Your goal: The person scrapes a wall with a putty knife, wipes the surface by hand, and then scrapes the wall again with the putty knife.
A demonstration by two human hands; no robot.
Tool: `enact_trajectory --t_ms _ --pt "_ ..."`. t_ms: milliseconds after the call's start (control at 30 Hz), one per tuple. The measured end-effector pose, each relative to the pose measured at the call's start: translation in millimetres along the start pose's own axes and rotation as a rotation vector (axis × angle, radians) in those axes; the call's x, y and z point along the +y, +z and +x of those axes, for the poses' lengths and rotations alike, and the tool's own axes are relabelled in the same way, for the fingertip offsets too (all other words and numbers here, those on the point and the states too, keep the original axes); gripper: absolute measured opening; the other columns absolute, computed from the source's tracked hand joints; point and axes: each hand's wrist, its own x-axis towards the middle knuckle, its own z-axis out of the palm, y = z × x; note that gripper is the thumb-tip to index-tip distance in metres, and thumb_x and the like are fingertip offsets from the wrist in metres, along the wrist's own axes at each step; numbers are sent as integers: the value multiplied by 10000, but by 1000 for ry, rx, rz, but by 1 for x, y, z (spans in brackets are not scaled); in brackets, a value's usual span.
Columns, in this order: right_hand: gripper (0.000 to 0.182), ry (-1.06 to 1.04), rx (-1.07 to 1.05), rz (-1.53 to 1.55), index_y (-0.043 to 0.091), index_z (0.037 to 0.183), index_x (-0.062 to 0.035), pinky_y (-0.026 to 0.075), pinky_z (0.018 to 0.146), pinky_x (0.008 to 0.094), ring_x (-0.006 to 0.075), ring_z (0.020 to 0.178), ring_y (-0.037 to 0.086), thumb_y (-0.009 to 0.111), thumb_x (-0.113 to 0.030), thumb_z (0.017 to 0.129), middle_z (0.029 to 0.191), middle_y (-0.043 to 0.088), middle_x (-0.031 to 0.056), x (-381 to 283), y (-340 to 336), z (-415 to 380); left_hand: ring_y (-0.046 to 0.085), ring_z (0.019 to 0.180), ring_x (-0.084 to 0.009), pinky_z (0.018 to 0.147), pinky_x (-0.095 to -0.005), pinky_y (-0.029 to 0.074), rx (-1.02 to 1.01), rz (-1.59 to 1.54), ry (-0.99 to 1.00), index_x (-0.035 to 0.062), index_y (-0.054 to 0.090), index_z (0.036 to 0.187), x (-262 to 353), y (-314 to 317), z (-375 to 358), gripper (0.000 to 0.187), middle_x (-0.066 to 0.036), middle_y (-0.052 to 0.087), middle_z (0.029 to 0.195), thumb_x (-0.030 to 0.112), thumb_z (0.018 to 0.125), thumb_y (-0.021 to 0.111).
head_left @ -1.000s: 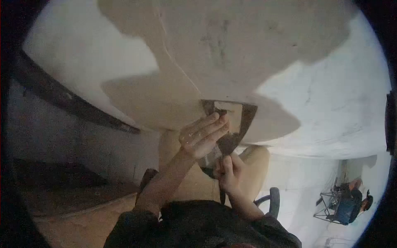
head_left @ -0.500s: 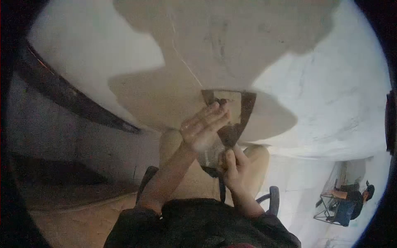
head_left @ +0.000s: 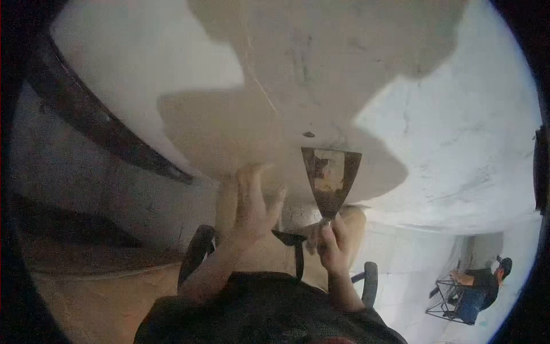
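Note:
My right hand (head_left: 332, 243) is closed around the handle of a putty knife (head_left: 338, 198), its broad blade pointing away from me over the pale surface (head_left: 212, 63). Brownish residue and a lighter patch show on the blade. To the left, my left hand (head_left: 258, 206) is held with fingers stretched out and blurred, apart from the blade, and nothing shows in it. A small dark bit (head_left: 309, 135) lies on the surface just beyond the blade's edge.
My shadow covers the middle of the pale surface. A dark strip (head_left: 109, 114) runs along its left side. Chair armrests (head_left: 371, 285) flank my legs. At the far right a person in a cap (head_left: 487, 286) sits by a metal-framed stand (head_left: 444, 301).
My left hand has moved away from the blade, leftward and back toward me. The putty knife has shifted slightly right and nearer, so its whole blade shows. The dark bit is now uncovered.

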Motion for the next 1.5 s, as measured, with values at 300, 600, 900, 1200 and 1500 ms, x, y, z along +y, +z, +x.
enact_trajectory --t_ms 300,600,900,1200,1500 --pt "452 28 -95 32 259 1375 15 418 780 274 136 894 502 374 -138 965 1102 518 112 -32 21 23 527 1084 -269 933 -409 434 -337 -1451 -343 3 413 1248 34 32 37 525 -166 510 1203 440 971 322" --pt "428 -335 2 -865 373 1333 40 381 901 284 172 1035 501 401 -181 967 1156 546 138 -33 31 41 637 770 -257 671 -360 543 -148 -1472 -363 8 474 1167 50 35 49 488 -139 601 995 436 965 353" --pt "365 60 76 -161 458 1247 46 394 587 220 74 664 470 426 -184 966 748 525 10 -24 39 54 616 696 -208 590 -323 513 -96 -1479 -362 34 521 1065 40 25 59 510 -87 599 857 513 930 406" --pt "384 42 179 -247 462 1213 75 419 632 229 81 710 491 441 -216 963 754 509 16 -22 42 56 647 721 -209 620 -300 547 -43 -1328 -319 -22 484 1076 53 19 59 484 -145 618 853 402 988 270" --pt "385 -161 78 -287 460 1222 67 418 694 247 104 758 490 419 -226 976 828 558 58 -21 32 57 607 687 -212 609 -331 526 -115 -1540 -367 43 506 1090 57 22 60 464 -95 590 872 470 949 392"
